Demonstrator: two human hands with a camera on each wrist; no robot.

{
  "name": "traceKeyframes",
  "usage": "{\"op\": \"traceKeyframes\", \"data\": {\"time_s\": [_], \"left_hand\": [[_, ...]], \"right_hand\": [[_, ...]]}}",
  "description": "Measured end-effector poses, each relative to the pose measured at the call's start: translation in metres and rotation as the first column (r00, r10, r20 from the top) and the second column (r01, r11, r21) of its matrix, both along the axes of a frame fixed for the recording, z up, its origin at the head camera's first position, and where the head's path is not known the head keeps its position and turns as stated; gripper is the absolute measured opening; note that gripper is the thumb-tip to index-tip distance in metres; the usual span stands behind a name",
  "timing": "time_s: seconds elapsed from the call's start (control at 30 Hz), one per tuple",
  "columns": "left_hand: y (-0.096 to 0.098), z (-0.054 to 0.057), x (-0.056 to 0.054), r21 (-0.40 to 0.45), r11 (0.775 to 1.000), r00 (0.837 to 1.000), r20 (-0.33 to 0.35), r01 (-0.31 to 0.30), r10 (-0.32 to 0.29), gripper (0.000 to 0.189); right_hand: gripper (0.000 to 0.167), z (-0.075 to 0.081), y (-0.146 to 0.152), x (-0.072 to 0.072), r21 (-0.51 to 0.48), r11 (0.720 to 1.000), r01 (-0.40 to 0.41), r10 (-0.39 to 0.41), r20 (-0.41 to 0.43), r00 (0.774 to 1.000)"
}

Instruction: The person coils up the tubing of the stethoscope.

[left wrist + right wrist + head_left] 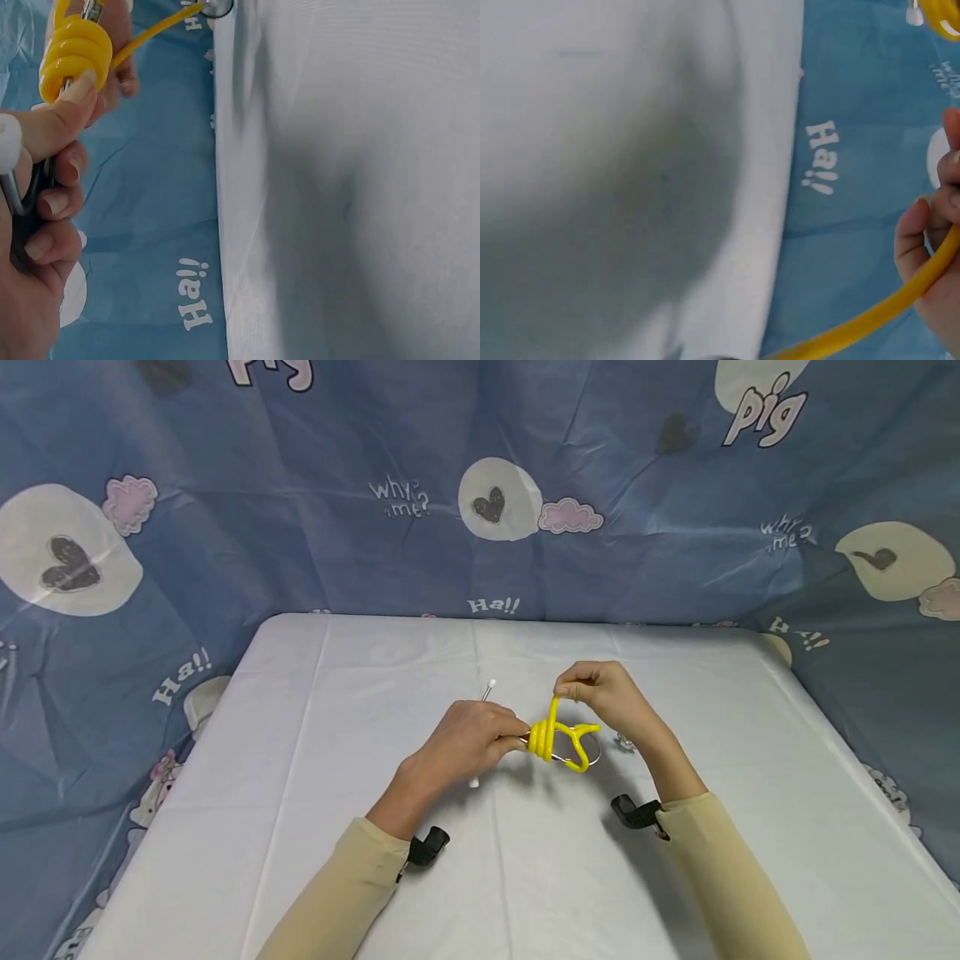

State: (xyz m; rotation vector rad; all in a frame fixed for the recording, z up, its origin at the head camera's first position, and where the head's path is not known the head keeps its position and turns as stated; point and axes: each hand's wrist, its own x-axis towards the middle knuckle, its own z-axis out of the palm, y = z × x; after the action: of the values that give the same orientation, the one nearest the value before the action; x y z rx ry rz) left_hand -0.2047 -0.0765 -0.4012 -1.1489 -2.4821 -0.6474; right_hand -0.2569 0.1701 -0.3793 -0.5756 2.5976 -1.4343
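My left hand (468, 735) grips a stethoscope by its metal ear tubes, its fingers curled round a black part (28, 232) and its thumb against the coil. White ear tips (491, 683) stick out on both sides of this hand. Yellow tubing (538, 739) is wound round the metal tubes in several tight turns. My right hand (611, 693) pinches the tubing between thumb and fingers, above and right of the coil. Right of the coil, a yellow fork of tubing (579, 743) shows. The round metal chest piece (625, 742) hangs below my right hand.
A white-covered table (375, 652) lies under both hands. Behind and beside it hangs a blue printed cloth (420, 560). Black wrist mounts (429, 847) sit at both cuffs of the beige sleeves.
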Motion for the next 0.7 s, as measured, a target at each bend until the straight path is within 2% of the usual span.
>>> {"op": "traceKeyframes", "data": {"time_s": [0.13, 0.27, 0.33, 0.43, 0.53, 0.63, 0.7], "left_hand": [[-0.002, 0.0, -0.001, 0.031, 0.999, 1.0, 0.022, 0.016, -0.017, 0.004], [-0.004, 0.002, 0.0, 0.105, 0.995, 0.999, 0.036, -0.004, 0.0, 0.011], [-0.005, 0.004, 0.0, 0.154, 0.988, 0.999, 0.033, -0.032, 0.027, 0.014], [-0.006, 0.005, 0.001, 0.221, 0.972, 0.997, 0.036, -0.078, 0.072, 0.017], [-0.005, 0.007, 0.001, 0.26, 0.958, 0.992, 0.052, -0.123, 0.113, 0.017], [-0.005, 0.008, 0.0, 0.272, 0.943, 0.981, 0.086, -0.19, 0.173, 0.018], [-0.005, 0.009, 0.001, 0.278, 0.931, 0.971, 0.111, -0.236, 0.213, 0.02]], "right_hand": [[0.029, -0.009, 0.001, -0.002, -0.041, 0.999, -0.013, 0.016, 0.078, 0.997], [0.033, -0.014, -0.001, 0.002, -0.116, 0.993, -0.027, 0.039, 0.101, 0.994], [0.043, -0.016, -0.001, 0.004, -0.156, 0.986, -0.059, 0.07, 0.064, 0.995], [0.056, -0.021, -0.002, 0.008, -0.185, 0.973, -0.138, 0.131, -0.048, 0.99], [0.052, -0.025, -0.006, 0.014, -0.173, 0.979, -0.105, 0.095, -0.064, 0.993], [0.038, -0.025, -0.014, 0.023, -0.154, 0.988, -0.012, 0.014, 0.009, 1.0], [0.03, -0.023, -0.019, 0.028, -0.126, 0.992, 0.013, -0.009, 0.033, 0.999]]}}
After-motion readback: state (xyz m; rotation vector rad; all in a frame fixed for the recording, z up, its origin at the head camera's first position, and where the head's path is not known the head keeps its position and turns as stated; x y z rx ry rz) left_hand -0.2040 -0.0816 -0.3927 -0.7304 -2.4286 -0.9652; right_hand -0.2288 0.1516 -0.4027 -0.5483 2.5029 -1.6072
